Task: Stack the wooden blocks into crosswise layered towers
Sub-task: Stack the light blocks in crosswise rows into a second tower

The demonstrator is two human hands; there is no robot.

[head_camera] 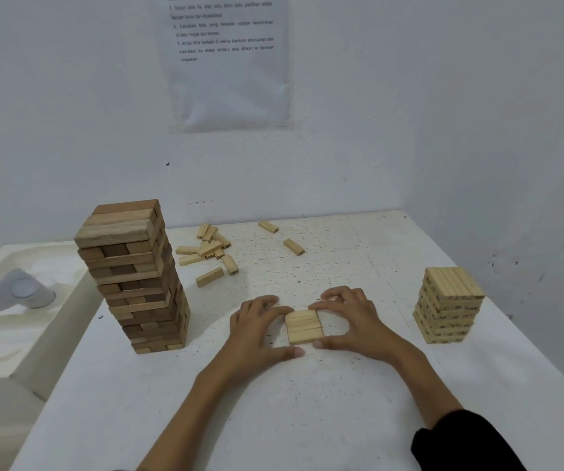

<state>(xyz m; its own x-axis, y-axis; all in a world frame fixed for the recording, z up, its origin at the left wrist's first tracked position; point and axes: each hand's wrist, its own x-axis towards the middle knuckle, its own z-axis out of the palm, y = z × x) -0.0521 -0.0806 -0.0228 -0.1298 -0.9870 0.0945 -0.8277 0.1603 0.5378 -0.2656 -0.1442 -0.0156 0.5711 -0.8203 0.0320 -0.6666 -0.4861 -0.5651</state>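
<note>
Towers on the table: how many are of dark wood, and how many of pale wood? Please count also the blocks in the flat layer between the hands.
Dark wood tower: 1
Pale wood tower: 1
Blocks showing in the flat layer between left hand and right hand: 3
Total: 5

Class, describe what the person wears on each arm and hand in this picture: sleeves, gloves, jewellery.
The left hand and the right hand are bare: no gloves, rings or watch show. The right arm carries a black fabric sleeve that ends well above the wrist. The left forearm shows no sleeve within the frame.
</note>
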